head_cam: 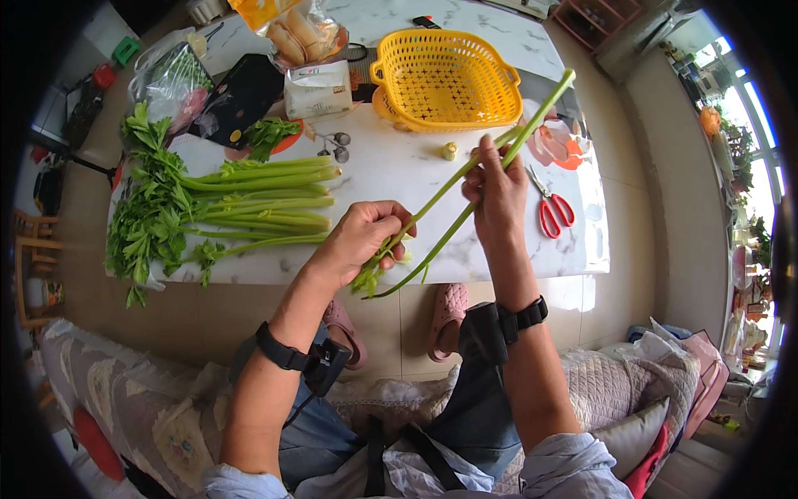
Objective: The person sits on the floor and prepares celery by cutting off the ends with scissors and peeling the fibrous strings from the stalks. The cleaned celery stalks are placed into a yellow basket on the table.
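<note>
Two long celery stalks (450,219) slant from lower left to upper right in front of me. My right hand (497,178) is closed around their upper part, with the pale cut ends pointing up. Lower down, my left hand (377,234) grips one stalk near its leafy end; leaves show below those fingers. Left of the hands, a row of celery (262,203) lies on the table, leaves toward the left edge. Red-handled scissors (555,214) rest on the table to the right of my right hand. A small pale celery base piece (450,150) sits beyond the hands.
A yellow plastic basket (446,81) stands at the back of the marble-patterned table (368,168). A tissue pack (318,89), a black bag (242,96), bagged bread (302,37) and loose celery leaves (269,134) are at back left. The table's front edge is just below my hands.
</note>
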The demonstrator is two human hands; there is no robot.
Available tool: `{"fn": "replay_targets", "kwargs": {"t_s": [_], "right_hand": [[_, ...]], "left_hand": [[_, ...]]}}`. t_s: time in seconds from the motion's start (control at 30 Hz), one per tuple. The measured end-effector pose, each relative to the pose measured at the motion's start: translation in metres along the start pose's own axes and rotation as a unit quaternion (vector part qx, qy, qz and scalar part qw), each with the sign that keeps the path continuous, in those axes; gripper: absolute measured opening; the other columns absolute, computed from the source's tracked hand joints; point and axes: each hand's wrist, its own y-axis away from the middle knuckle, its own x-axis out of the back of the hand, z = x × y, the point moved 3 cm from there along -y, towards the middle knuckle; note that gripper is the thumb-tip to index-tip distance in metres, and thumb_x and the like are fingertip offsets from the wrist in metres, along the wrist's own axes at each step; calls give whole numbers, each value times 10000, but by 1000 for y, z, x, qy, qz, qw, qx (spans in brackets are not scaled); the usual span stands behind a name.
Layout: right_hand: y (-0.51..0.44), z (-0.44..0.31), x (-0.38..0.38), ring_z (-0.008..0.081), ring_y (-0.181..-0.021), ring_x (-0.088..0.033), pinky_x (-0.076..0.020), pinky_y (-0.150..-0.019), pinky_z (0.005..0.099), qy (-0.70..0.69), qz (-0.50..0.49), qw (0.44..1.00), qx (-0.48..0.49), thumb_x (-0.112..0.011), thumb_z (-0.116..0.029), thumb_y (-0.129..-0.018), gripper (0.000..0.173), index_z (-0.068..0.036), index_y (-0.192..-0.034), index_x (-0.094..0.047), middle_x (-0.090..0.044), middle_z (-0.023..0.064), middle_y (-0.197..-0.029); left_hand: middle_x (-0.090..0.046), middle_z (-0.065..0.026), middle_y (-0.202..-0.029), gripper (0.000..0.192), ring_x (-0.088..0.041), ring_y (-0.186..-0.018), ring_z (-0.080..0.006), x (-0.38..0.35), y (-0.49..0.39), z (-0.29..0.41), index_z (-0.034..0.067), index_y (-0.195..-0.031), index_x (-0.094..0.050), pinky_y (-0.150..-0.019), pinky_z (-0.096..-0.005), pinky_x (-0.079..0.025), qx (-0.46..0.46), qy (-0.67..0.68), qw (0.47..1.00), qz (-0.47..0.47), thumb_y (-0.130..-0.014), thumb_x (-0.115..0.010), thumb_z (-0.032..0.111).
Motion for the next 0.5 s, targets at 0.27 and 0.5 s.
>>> {"fn": "replay_targets", "kwargs": {"t_s": [0.27,0.5], "right_hand": [[-15,-15,28,54,-559,-402,-322,-434,174,-50,9,999,-8,-621,-240,-943,220,-76,-923,-475,-519,28,-783],[-15,-15,27,66,-571,-412,-319,-437,190,-37,-5,999,-28,-625,-230,-941,250,-77,-899,-432,-472,10,-748]], "left_hand": [[-608,-146,-1038,351,-647,-788,-173,-14,14,8,-94,-1164,-525,-612,-306,-585,22,115,984,-135,-953,-535,187],[-643,-130,-925,335,-657,-822,-182,-16,14,7,-85,-1135,-579,-629,-317,-583,4,-23,991,-133,-877,-640,121]]}}
